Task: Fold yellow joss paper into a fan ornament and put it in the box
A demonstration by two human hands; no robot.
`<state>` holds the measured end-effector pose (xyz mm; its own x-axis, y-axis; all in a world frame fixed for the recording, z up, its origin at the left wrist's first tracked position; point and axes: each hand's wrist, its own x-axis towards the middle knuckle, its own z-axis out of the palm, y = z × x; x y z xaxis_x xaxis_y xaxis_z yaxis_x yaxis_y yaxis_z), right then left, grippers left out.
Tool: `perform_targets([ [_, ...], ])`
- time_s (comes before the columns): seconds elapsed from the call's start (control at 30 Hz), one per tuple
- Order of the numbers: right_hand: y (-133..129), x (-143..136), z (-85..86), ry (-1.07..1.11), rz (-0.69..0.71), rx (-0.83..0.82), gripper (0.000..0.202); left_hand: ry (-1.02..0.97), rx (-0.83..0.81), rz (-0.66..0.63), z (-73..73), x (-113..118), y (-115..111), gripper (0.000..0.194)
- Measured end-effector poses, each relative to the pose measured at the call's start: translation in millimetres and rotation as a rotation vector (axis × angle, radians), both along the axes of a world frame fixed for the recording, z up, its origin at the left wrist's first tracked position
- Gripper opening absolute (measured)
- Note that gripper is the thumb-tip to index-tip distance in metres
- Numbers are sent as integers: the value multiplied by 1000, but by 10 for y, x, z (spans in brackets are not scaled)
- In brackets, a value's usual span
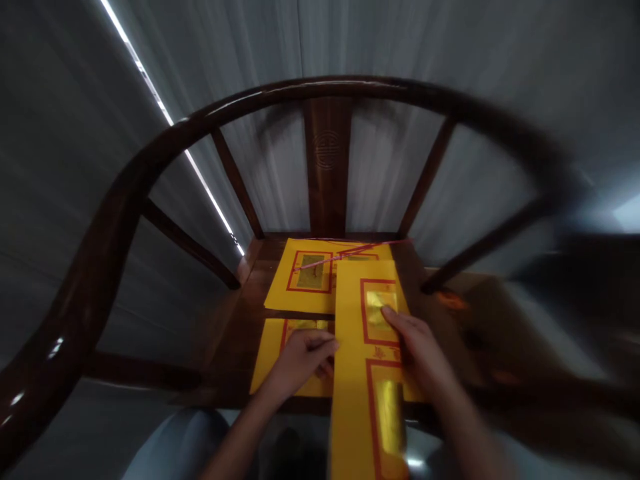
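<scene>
The left hand [300, 357], just past 6 o'clock, has its fingers curled, thumb and forefinger tips at the 9 o'clock edge of a yellow sheet [355, 353]; whether they pinch it cannot be told. The sheet is between the hands, at 5 o'clock: a tall, narrow length of smooth paper, printed with red rectangles and red characters around shiny gold patches. The right hand [419, 340], toward 4 o'clock, grips it, thumb on the upper gold patch, most other fingers hidden. Around them, from the left, a chair's glossy dark rail [320, 87] curves from 8 o'clock up through 12 to near 3, where it blurs. At 10 o'clock a thin slit of light [170, 120] slants down a grey, streaky wall [260, 53]. On the brown wooden seat [253, 287], a front sheet [265, 353] lies below the left hand; at that hand's 12 o'clock is a back sheet [310, 280], also yellow, crossed by a thin pink strip [345, 255]. At 12, a flat slat [327, 173] bears a round carved emblem. Toward 4 o'clock, something orange [453, 300] is too blurred to identify.
</scene>
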<state>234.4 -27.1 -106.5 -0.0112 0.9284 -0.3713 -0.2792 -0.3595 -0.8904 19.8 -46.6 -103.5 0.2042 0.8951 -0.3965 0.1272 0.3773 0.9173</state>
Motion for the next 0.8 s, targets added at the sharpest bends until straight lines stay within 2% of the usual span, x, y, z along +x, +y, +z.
perform_targets([
  [0.17, 16, -25, 8, 45, -54, -10, 36, 6, -19, 32, -36, 75, -21, 29],
  [0.43, -107, -68, 104, 40, 49, 0, 37, 12, 23, 83, 116, 75, -74, 29],
  [0.8, -150, -150, 134, 64, 27, 42, 31, 28, -21, 67, 177, 79, -62, 37],
])
